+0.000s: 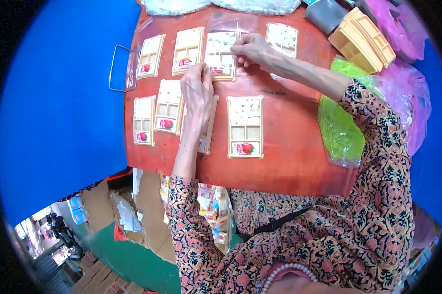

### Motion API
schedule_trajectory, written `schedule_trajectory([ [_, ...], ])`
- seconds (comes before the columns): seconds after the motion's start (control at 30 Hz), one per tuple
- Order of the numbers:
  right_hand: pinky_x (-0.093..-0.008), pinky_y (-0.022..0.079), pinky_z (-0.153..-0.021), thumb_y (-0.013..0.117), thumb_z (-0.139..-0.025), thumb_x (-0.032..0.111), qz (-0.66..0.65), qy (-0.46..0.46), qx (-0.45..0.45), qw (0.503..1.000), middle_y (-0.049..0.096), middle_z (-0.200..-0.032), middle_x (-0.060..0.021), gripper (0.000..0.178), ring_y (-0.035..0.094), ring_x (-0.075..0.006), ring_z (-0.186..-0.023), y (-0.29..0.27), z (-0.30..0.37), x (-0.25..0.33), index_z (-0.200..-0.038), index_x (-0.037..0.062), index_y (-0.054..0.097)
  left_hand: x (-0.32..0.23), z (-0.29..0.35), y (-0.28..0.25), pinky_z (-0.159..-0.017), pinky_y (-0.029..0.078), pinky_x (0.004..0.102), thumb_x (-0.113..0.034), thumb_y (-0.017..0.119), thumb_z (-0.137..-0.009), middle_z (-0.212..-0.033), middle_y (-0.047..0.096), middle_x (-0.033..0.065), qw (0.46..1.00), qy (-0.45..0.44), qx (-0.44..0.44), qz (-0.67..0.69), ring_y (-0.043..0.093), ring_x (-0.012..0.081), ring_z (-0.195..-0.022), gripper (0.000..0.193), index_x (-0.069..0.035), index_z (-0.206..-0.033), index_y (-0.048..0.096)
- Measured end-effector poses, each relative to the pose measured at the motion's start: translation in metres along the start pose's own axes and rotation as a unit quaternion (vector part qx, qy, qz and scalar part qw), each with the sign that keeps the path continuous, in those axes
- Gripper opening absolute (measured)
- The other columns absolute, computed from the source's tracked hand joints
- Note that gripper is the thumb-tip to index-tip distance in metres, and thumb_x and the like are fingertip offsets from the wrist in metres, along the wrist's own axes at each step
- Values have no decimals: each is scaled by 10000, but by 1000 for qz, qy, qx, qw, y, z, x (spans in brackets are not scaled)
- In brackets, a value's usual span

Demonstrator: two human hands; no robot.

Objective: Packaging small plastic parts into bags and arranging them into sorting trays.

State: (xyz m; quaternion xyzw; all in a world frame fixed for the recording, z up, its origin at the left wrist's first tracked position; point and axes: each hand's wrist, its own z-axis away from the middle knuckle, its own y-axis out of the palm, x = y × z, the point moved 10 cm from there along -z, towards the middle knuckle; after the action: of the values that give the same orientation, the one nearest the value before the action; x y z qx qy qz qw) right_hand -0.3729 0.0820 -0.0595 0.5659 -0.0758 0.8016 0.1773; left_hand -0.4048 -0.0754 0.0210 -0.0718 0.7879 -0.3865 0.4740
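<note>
A beige compartment tray (221, 53) with white pieces and a red strawberry-printed packet lies at the far middle of the red table. Clear plastic film (230, 23) spreads around its far end. My left hand (197, 93) has its fingers closed at the tray's near left corner. At the tray's right edge, my right hand (252, 50) pinches the clear film with bent fingers. Under my left wrist lies another tray (208, 130), partly hidden. Similar filled trays stand beside them, one (245, 127) to the near right and one (282, 39) to the far right.
Several more filled trays are on the left, among them a far-left tray (150, 56). Stacked beige trays (363, 39) stand at the far right, by a green bag (346, 117) and pink bags (409, 93). A wire handle (111, 68) sticks out past the left edge.
</note>
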Motion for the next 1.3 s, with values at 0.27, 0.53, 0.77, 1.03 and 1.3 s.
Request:
schedule_trajectory([
  [0.27, -207, 425, -351, 593, -800, 73, -12, 32, 12, 999, 598, -632, -93, 108, 527, -99, -432, 0, 2, 10, -769, -21, 552, -3, -3, -5, -662, 460, 376, -19, 524, -801, -818, 606, 229, 999, 6, -21, 24, 614, 328, -742, 195, 99, -948, 575],
  [0.53, -184, 416, -380, 592, -834, 129, -24, 71, 47, 996, 583, -618, -66, 147, 513, -83, -440, 2, -5, 2, -782, -5, 562, -10, -8, -15, -631, 468, 360, -20, 525, -806, -752, 622, 207, 994, -32, -67, 74, 626, 282, -699, 178, 70, -943, 594],
  [0.77, -256, 484, -372, 543, -856, 154, 134, 114, 80, 981, 599, -598, -129, 232, 605, -190, -468, 10, 7, 0, -727, -35, 579, -9, -9, 1, -624, 440, 385, 0, 566, -758, -735, 575, 192, 1000, -5, -2, 3, 579, 309, -673, 93, 69, -820, 576],
  [1.03, -336, 509, -441, 416, -876, 229, 489, -114, 55, 863, 610, -637, -210, 376, 620, -233, -494, 14, -2, 41, -675, -48, 572, -35, -14, 33, -698, 409, 462, -48, 604, -756, -839, 500, 223, 979, 120, 55, -157, 503, 372, -823, 159, 71, -833, 530],
  [1.3, -407, 493, -565, 502, -786, 140, 622, -360, -105, 688, 576, -698, -177, 159, 593, -307, -664, 6, 11, 92, -756, -3, 567, -29, -9, 66, -979, 298, 510, -279, 631, -793, -1231, 284, 389, 975, 58, 140, -162, 295, 491, -1190, 713, 177, -1210, 274],
])
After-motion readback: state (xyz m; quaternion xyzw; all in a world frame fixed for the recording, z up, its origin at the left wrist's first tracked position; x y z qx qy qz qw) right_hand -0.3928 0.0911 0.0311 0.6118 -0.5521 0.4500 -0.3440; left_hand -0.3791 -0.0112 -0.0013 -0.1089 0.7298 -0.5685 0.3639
